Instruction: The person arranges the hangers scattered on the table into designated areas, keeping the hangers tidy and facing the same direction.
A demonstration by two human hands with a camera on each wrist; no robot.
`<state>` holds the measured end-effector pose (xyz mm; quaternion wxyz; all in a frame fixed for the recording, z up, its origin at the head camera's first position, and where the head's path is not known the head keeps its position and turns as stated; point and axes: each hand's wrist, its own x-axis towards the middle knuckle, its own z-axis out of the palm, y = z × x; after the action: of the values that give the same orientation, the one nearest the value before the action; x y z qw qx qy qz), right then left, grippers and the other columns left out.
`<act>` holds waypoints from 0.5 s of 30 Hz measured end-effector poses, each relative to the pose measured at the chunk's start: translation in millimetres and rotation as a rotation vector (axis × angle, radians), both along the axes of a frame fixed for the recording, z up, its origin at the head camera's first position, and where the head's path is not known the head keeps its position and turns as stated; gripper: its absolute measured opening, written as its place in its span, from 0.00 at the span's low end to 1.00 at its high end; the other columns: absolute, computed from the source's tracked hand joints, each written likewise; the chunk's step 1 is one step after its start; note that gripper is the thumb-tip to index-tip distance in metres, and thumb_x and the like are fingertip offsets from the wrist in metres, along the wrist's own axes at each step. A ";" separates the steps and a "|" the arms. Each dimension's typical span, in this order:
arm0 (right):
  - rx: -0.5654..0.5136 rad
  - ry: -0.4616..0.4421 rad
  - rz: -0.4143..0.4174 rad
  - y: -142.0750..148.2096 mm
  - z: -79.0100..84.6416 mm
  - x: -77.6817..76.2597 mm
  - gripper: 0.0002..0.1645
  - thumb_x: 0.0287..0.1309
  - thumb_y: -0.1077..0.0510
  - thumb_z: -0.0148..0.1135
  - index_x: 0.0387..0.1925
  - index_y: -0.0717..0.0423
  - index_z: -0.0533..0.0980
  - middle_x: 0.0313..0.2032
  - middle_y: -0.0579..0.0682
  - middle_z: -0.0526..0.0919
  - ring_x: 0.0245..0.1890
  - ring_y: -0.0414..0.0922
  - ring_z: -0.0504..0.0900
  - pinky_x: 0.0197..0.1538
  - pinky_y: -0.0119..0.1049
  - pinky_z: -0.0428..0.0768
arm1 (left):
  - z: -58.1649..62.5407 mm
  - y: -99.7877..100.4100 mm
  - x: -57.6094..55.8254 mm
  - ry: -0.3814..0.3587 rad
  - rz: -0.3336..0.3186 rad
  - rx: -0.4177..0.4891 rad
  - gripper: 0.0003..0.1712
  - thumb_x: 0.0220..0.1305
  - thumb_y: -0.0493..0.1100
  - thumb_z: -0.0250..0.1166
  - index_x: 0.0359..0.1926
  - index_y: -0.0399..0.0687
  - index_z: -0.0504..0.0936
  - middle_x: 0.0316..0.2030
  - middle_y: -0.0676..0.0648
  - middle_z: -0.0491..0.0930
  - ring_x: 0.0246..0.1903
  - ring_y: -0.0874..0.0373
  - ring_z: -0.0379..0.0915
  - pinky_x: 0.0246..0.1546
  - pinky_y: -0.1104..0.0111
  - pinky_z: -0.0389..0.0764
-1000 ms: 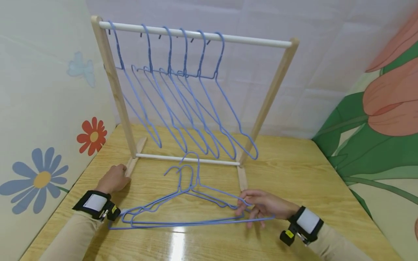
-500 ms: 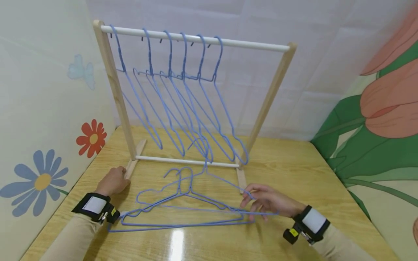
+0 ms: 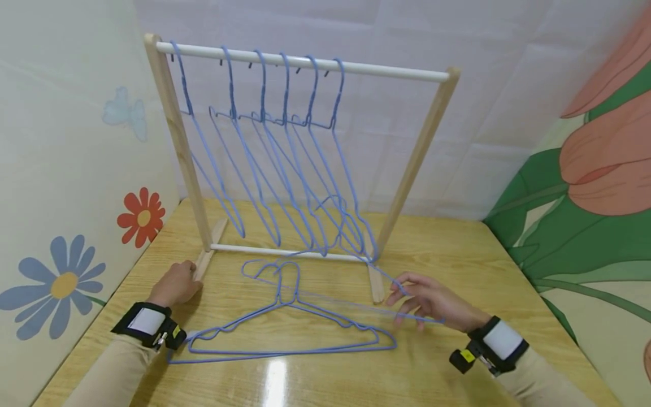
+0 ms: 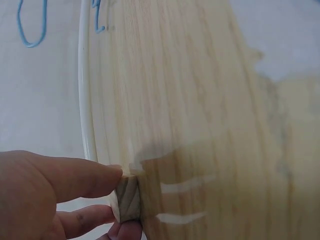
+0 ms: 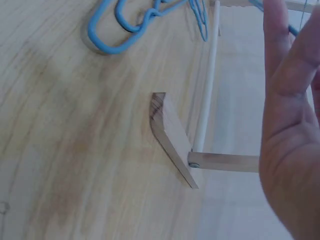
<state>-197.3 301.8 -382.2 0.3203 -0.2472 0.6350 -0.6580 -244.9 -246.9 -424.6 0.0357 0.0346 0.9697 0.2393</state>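
My left hand (image 3: 175,284) pinches the front end of the wooden rack's left foot (image 3: 203,263); in the left wrist view, the thumb and fingers lie around the foot's end (image 4: 129,199). A blue wire hanger (image 3: 385,273) is held by its right end in my right hand (image 3: 438,302), raised above the table and tilted, its hook pointing toward the rack. Two more blue hangers (image 3: 285,354) lie overlapping on the table between the hands. In the right wrist view, my right hand (image 5: 295,115) hides most of the held hanger.
Several blue hangers (image 3: 286,85) hang from the rack's white top rail (image 3: 391,70), mostly left of its middle. A white lower bar (image 3: 254,250) joins the feet, and the right foot (image 3: 376,285) stands near my right hand. Painted walls border the wooden table (image 3: 458,254).
My right hand has lifted the hanger off the two lying ones, carrying it rightward and toward the rack. The left hand stays on the foot. Some hung hangers have swung slightly.
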 end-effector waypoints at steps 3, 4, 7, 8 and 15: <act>0.008 0.016 -0.022 4.3 3.9 -0.7 0.20 0.81 0.61 0.32 0.58 0.55 0.71 0.53 0.53 0.82 0.47 0.52 0.86 0.33 0.33 0.81 | -0.6 -0.3 0.3 -0.011 0.004 0.003 0.26 0.61 0.36 0.63 0.52 0.15 0.70 0.35 0.32 0.75 0.32 0.45 0.73 0.30 0.61 0.74; 0.009 0.023 -0.027 5.4 5.1 -0.6 0.20 0.81 0.61 0.31 0.58 0.54 0.71 0.53 0.52 0.82 0.47 0.52 0.86 0.33 0.33 0.81 | -0.9 -0.4 0.4 -0.014 0.005 0.004 0.27 0.61 0.36 0.63 0.52 0.15 0.70 0.35 0.31 0.75 0.32 0.45 0.73 0.30 0.61 0.74; 0.009 0.040 -0.040 8.6 8.5 -0.3 0.21 0.81 0.61 0.31 0.58 0.51 0.72 0.53 0.50 0.82 0.48 0.52 0.86 0.34 0.33 0.81 | -1.6 -0.5 0.9 -0.020 0.006 0.007 0.26 0.61 0.36 0.63 0.52 0.15 0.70 0.35 0.32 0.75 0.32 0.45 0.73 0.30 0.60 0.74; 0.010 0.051 -0.045 9.7 9.8 -0.1 0.22 0.81 0.61 0.30 0.58 0.51 0.72 0.53 0.50 0.82 0.48 0.52 0.86 0.34 0.34 0.82 | -1.8 -0.5 1.0 -0.020 0.006 0.007 0.26 0.61 0.36 0.63 0.52 0.15 0.70 0.35 0.31 0.76 0.32 0.45 0.73 0.31 0.60 0.74; 0.052 0.142 -0.118 16.4 25.5 2.0 0.23 0.82 0.59 0.30 0.59 0.47 0.74 0.52 0.48 0.82 0.49 0.51 0.86 0.35 0.35 0.82 | -2.1 -0.1 2.2 -0.013 0.008 0.002 0.26 0.61 0.36 0.63 0.52 0.15 0.71 0.34 0.32 0.76 0.31 0.45 0.73 0.30 0.60 0.74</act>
<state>-195.4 318.1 -356.7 0.2415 -0.2469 0.6865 -0.6398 -242.8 -247.0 -426.7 0.0411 0.0295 0.9692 0.2408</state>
